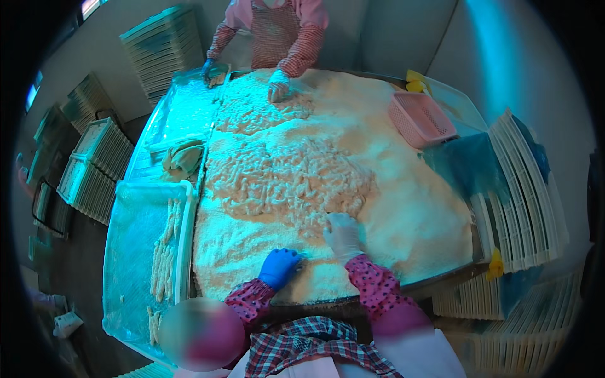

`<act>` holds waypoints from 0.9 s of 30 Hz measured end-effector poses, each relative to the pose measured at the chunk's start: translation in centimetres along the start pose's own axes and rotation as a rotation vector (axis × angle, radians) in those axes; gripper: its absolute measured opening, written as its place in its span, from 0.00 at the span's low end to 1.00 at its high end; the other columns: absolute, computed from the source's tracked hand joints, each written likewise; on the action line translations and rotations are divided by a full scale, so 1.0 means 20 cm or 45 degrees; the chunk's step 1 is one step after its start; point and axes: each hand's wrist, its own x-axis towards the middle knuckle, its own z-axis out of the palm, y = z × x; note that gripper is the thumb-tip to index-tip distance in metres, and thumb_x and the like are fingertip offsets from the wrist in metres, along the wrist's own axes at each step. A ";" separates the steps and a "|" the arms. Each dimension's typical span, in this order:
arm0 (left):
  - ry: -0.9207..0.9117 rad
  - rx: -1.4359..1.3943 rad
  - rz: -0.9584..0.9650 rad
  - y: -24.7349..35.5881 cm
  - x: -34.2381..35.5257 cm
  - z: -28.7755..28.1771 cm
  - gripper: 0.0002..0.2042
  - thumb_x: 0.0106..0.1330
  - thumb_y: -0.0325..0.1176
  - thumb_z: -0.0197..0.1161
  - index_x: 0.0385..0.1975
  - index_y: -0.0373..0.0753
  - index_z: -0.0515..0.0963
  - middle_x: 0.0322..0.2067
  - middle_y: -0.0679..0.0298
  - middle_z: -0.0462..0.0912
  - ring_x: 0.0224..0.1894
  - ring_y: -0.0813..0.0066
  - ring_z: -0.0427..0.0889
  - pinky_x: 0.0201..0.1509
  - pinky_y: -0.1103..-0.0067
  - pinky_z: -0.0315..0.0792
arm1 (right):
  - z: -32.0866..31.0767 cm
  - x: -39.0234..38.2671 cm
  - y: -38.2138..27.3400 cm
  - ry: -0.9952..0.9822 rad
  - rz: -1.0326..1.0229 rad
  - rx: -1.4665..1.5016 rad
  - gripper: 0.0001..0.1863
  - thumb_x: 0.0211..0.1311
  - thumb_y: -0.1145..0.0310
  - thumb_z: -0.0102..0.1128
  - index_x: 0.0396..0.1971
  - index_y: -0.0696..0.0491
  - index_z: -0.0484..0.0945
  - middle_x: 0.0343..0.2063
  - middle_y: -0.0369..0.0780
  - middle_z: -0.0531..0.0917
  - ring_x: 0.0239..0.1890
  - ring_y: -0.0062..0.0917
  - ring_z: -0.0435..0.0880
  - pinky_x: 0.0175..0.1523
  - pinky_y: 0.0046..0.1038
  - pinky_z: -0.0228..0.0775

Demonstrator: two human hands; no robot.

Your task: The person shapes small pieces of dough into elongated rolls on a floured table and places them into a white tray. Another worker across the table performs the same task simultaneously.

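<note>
A broad bed of pale crumbs covers the table in front of me. Heaped in its middle are many crumb-coated strips. My left hand, in a blue glove, rests low over the crumbs near the front edge. Its fingers are curled, and a small pale piece shows at the fingertips, too unclear to name. To its right, my right hand, in a whitish glove, reaches to the near edge of the heap. Its fingers are bent together against the strips; what lies between them is hidden.
Coated strips lie in rows on a lined tray at left. A cloth lies beyond it. Across the table a co-worker's gloved hand touches the strips. A pink basket and stacked trays stand right.
</note>
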 end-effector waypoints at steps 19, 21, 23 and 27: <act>0.022 -0.667 -0.275 0.02 0.08 0.07 0.14 0.62 0.37 0.57 0.46 0.43 0.72 0.41 0.63 0.75 0.37 0.67 0.75 0.39 0.71 0.70 | -0.11 -0.35 -0.07 -0.226 -0.114 0.236 0.40 0.49 0.52 0.63 0.57 0.59 0.61 0.50 0.51 0.70 0.54 0.42 0.68 0.60 0.39 0.57; 0.109 -1.867 -0.661 -0.02 0.04 0.11 0.13 0.65 0.38 0.55 0.47 0.41 0.72 0.43 0.67 0.75 0.37 0.72 0.75 0.39 0.72 0.70 | -0.11 -0.31 -0.08 -0.004 -0.044 0.490 0.33 0.56 0.57 0.56 0.58 0.59 0.61 0.53 0.52 0.68 0.58 0.44 0.65 0.63 0.38 0.55; -0.028 -2.456 -0.700 0.06 0.03 0.00 0.20 0.69 0.40 0.50 0.57 0.40 0.64 0.53 0.63 0.69 0.50 0.73 0.70 0.51 0.73 0.67 | -0.04 -0.30 -0.12 0.249 0.027 0.673 0.30 0.58 0.60 0.54 0.59 0.58 0.60 0.56 0.51 0.67 0.60 0.44 0.62 0.64 0.37 0.53; 0.501 -2.884 -0.365 0.31 -0.05 -0.01 0.28 0.71 0.43 0.44 0.67 0.41 0.46 0.65 0.58 0.52 0.66 0.67 0.53 0.68 0.71 0.50 | -0.03 -0.31 -0.52 0.026 -0.410 0.420 0.30 0.65 0.55 0.39 0.63 0.56 0.56 0.65 0.48 0.54 0.68 0.41 0.47 0.69 0.43 0.31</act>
